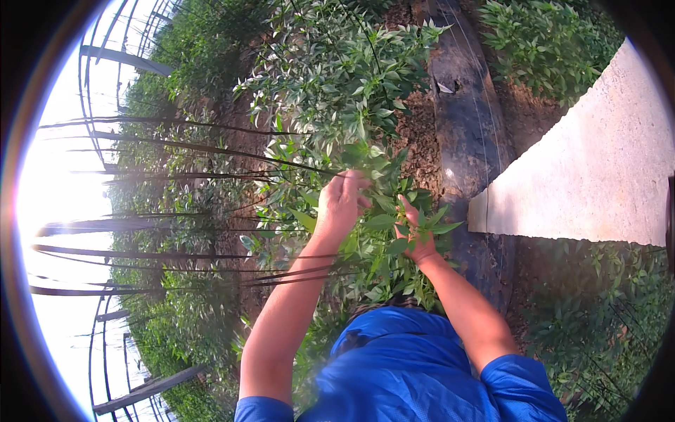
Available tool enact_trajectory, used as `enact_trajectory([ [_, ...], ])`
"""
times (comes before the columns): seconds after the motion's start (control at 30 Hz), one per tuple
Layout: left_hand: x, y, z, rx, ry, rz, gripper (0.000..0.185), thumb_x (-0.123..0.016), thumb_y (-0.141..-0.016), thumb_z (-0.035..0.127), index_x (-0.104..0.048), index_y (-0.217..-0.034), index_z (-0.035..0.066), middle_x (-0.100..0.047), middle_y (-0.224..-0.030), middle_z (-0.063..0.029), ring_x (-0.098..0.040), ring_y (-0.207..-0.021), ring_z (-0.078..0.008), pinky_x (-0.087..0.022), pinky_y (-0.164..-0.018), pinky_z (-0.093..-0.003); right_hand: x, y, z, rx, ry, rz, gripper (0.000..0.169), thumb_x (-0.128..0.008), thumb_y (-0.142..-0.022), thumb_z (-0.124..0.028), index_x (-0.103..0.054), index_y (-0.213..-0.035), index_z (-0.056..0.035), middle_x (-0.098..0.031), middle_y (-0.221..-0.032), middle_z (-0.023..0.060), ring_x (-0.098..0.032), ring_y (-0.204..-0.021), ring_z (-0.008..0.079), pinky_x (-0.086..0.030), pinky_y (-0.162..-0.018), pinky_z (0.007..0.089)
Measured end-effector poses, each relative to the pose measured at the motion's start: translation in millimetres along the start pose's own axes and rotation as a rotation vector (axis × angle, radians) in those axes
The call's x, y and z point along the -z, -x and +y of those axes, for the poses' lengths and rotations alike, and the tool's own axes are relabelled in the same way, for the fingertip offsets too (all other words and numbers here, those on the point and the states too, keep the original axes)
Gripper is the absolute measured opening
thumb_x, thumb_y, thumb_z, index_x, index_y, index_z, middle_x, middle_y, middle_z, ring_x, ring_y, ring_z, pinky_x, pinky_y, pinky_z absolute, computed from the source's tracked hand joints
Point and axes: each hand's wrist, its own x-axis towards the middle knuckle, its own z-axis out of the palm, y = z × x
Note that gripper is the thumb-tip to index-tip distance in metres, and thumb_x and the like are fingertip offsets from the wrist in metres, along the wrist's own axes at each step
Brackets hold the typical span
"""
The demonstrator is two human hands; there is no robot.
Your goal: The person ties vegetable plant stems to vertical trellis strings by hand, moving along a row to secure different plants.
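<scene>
A leafy green crop plant point(387, 221), which looks like a pepper plant, stands right before my body. My left hand point(340, 199) is at its upper left side, with bent, blurred fingertips. A dark strand point(285, 160) runs in from the left and meets these fingers; whether they grip it is unclear. Lower and to the right, my right hand point(416, 232) is in among the leaves, palm side towards me, with one finger pointing up. Leaves and a shoot lie across this palm and partly hide the fingers, so its grip cannot be made out.
Dark strands point(195, 256) stretch across the left side. A dark plastic sheet point(469, 132) runs along the ground at right, with thin wires over it. A pale concrete-like slab or post point(585, 174) juts in from the right. More plant rows point(337, 79) grow beyond.
</scene>
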Motion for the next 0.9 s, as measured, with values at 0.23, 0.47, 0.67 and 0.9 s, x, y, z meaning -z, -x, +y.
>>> enact_trajectory([
  [0.23, -7, 34, -2, -0.134, -0.277, -0.253, 0.038, -0.045, -0.109, 0.028, -0.064, -0.118, -0.003, -0.072, -0.103, -0.0071, -0.065, -0.069, -0.0108, -0.051, -0.063, -0.0258, 11, -43, -11, -0.148, 0.525, 0.29, 0.03, -0.063, -0.098, -0.02, -0.061, -0.12, 0.0009, -0.067, -0.103, 0.0146, -0.065, -0.088, 0.0242, -0.051, -0.075, 0.0385],
  [0.47, -17, 46, 8, -0.491, -0.607, -0.412, 0.025, -0.059, -0.101, 0.017, -0.068, -0.114, -0.001, -0.07, -0.1, -0.0193, -0.069, -0.085, -0.0307, -0.054, -0.076, -0.0369, 15, -68, -61, -0.083, 0.466, 0.217, 0.035, -0.076, -0.088, -0.012, -0.067, -0.12, -0.0025, -0.065, -0.092, 0.0151, -0.063, -0.069, 0.0196, -0.051, -0.062, 0.0337],
  [0.67, -17, 39, 12, -0.539, -0.542, -0.392, 0.026, -0.055, -0.102, 0.016, -0.065, -0.118, -0.002, -0.069, -0.097, -0.0174, -0.069, -0.081, -0.0284, -0.054, -0.074, -0.0369, 13, -54, -80, -0.022, 0.333, -0.162, 0.038, -0.06, -0.083, 0.004, -0.067, -0.12, -0.0035, -0.064, -0.106, 0.0136, -0.066, -0.094, 0.0231, -0.053, -0.083, 0.0329],
  [0.9, -13, 26, 25, -0.204, -0.279, -0.3, 0.033, -0.049, -0.106, 0.018, -0.059, -0.126, -0.006, -0.07, -0.114, -0.0113, -0.068, -0.074, -0.0133, -0.053, -0.068, -0.0277, 30, -55, -89, -0.006, 0.611, -0.196, 0.031, -0.072, -0.082, -0.018, -0.064, -0.11, -0.0071, -0.06, -0.111, 0.0114, -0.061, -0.107, 0.0307, -0.049, -0.093, 0.0396],
])
